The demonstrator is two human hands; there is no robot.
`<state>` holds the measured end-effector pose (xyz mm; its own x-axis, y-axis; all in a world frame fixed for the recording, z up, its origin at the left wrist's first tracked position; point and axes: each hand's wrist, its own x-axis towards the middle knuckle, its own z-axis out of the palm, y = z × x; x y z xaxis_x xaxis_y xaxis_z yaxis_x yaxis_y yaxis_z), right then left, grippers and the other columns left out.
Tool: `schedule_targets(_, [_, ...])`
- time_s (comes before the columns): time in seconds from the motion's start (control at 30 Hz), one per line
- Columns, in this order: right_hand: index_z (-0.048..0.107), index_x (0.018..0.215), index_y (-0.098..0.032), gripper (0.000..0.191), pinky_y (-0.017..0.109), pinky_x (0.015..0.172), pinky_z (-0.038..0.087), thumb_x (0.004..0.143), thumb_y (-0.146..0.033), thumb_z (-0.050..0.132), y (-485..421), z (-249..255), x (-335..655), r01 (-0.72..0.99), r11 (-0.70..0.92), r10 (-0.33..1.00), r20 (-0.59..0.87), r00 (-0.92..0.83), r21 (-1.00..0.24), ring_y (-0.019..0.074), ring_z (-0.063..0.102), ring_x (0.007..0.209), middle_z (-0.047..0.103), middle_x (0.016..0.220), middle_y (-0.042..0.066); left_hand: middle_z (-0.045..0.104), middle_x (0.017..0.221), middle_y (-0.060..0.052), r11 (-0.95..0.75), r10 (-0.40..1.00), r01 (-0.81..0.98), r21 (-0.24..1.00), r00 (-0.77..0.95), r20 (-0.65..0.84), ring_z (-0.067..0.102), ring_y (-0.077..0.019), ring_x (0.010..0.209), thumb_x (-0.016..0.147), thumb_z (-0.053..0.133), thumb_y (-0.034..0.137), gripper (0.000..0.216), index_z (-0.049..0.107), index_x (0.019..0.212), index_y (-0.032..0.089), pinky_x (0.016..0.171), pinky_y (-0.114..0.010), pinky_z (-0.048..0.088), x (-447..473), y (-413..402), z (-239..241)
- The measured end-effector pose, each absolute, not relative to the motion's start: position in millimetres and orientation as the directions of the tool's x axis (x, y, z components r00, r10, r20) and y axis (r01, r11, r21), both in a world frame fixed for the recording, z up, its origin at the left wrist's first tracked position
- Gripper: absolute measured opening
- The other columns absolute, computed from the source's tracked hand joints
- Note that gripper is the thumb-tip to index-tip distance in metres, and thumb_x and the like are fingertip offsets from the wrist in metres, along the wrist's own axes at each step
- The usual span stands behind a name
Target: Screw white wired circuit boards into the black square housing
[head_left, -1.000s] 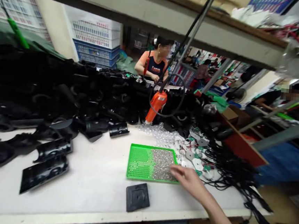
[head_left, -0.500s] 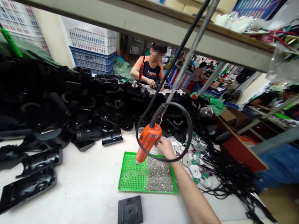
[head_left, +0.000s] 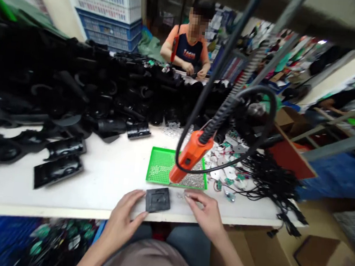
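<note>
A small dark square plate (head_left: 158,199) lies at the near edge of the white table (head_left: 104,184). My left hand (head_left: 125,217) rests beside it, fingers apart, with fingertips touching its left edge. To the plate's right, my right hand (head_left: 206,212) lies on the table with its fingers stretched out and nothing held. An orange electric screwdriver (head_left: 191,155) hangs free on its coiled cable above a green tray (head_left: 158,168) of small silver screws.
A big heap of black plastic parts (head_left: 76,87) fills the table's left and back. Small circuit boards and black wires (head_left: 254,181) lie at the right. Another person (head_left: 189,47) works across the bench. A cardboard box (head_left: 325,257) stands on the floor at the right.
My right hand let go of the orange screwdriver and came down beside the plate. My left hand came into view at the plate's left. The view tilted down.
</note>
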<state>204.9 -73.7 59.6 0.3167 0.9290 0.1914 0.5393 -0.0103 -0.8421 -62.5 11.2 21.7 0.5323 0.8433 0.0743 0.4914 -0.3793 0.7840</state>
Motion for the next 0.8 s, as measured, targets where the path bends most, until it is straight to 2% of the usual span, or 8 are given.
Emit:
schedule_targets(0.13, [0.068, 0.108, -0.017, 0.028, 0.034, 0.083, 0.057, 0.089, -0.008, 0.050, -79.5, 41.2, 157.7, 0.829, 0.334, 0.828, 0.560, -0.031, -0.448, 0.0185, 0.068, 0.090, 0.074, 0.093, 0.009, 0.052, 0.137, -0.016, -0.524, 0.760, 0.472, 0.709, 0.635, 0.139, 0.049, -0.0317, 0.126, 0.076, 0.068, 0.050, 0.070, 0.045, 0.136, 0.021, 0.104, -0.050, 0.042, -38.0, 14.3, 13.5])
schedule_targets(0.2, [0.067, 0.107, -0.015, 0.027, 0.035, 0.082, 0.056, 0.089, -0.007, 0.050, -72.1, 31.8, 145.3, 0.887, 0.371, 0.789, 0.597, -0.146, -0.274, 0.0198, 0.067, 0.091, 0.074, 0.092, 0.010, 0.055, 0.134, -0.015, -0.543, 0.742, 0.478, 0.690, 0.659, 0.127, 0.052, -0.0314, 0.123, 0.076, 0.070, 0.047, 0.069, 0.046, 0.135, 0.020, 0.103, -0.050, 0.043, -34.9, 17.4, 8.1])
schedule_targets(0.27, [0.067, 0.104, -0.012, 0.023, 0.038, 0.080, 0.054, 0.089, -0.008, 0.051, -63.9, 23.2, 139.5, 0.911, 0.371, 0.786, 0.583, -0.205, -0.180, 0.0217, 0.066, 0.090, 0.074, 0.092, 0.011, 0.059, 0.130, -0.014, -0.551, 0.728, 0.482, 0.681, 0.677, 0.110, 0.054, -0.0303, 0.120, 0.077, 0.070, 0.043, 0.064, 0.047, 0.133, 0.020, 0.102, -0.049, 0.043, -34.6, 22.0, 5.7])
schedule_targets(0.47, [0.062, 0.117, -0.014, 0.029, 0.047, 0.094, 0.047, 0.091, -0.015, 0.051, -67.1, -3.7, 123.2, 0.948, 0.252, 0.852, 0.508, -0.124, -0.192, 0.0272, 0.062, 0.109, 0.071, 0.112, 0.014, 0.061, 0.129, -0.013, -0.601, 0.678, 0.446, 0.663, 0.724, 0.128, 0.057, -0.0302, 0.118, 0.078, 0.068, 0.048, 0.063, 0.050, 0.132, 0.023, 0.099, -0.048, 0.046, -38.9, 34.2, 3.8])
schedule_targets(0.57, [0.046, 0.135, -0.005, 0.058, 0.052, 0.101, 0.043, 0.089, -0.039, 0.053, -78.8, -19.6, 99.8, 0.961, 0.115, 0.899, 0.437, 0.006, -0.250, 0.0345, 0.049, 0.128, 0.060, 0.130, 0.021, 0.061, 0.129, -0.013, -0.638, 0.677, 0.442, 0.630, 0.712, 0.186, 0.060, -0.0308, 0.116, 0.077, 0.066, 0.050, 0.063, 0.051, 0.133, 0.024, 0.097, -0.046, 0.049, -43.7, 38.2, -6.3])
schedule_targets(0.63, [0.035, 0.142, -0.003, 0.076, 0.051, 0.107, 0.040, 0.085, -0.050, 0.054, -81.8, -30.5, 89.3, 0.958, 0.039, 0.910, 0.406, 0.084, -0.286, 0.0343, 0.042, 0.134, 0.053, 0.137, 0.022, 0.062, 0.129, -0.012, -0.659, 0.672, 0.444, 0.607, 0.709, 0.212, 0.061, -0.0313, 0.114, 0.075, 0.065, 0.055, 0.067, 0.051, 0.133, 0.024, 0.095, -0.044, 0.051, -46.3, 45.3, -18.8])
schedule_targets(0.73, [0.036, 0.142, -0.011, 0.079, 0.047, 0.111, 0.037, 0.082, -0.061, 0.051, -85.2, -36.4, 103.7, 0.953, 0.148, 0.917, 0.398, -0.032, -0.264, 0.0308, 0.038, 0.138, 0.050, 0.142, 0.016, 0.064, 0.127, -0.008, -0.674, 0.661, 0.430, 0.601, 0.714, 0.231, 0.063, -0.0316, 0.111, 0.071, 0.067, 0.058, 0.071, 0.050, 0.133, 0.028, 0.093, -0.043, 0.053, -47.2, 59.8, -40.3])
schedule_targets(0.8, [0.045, 0.135, -0.023, 0.062, 0.044, 0.109, 0.038, 0.085, -0.058, 0.049, -93.9, -27.6, 139.3, 0.940, 0.277, 0.886, 0.432, -0.170, -0.199, 0.0267, 0.044, 0.134, 0.056, 0.138, 0.009, 0.063, 0.128, -0.006, -0.672, 0.656, 0.426, 0.606, 0.721, 0.221, 0.062, -0.0317, 0.113, 0.072, 0.066, 0.056, 0.069, 0.048, 0.134, 0.031, 0.094, -0.044, 0.053, -47.2, 66.2, -51.2])
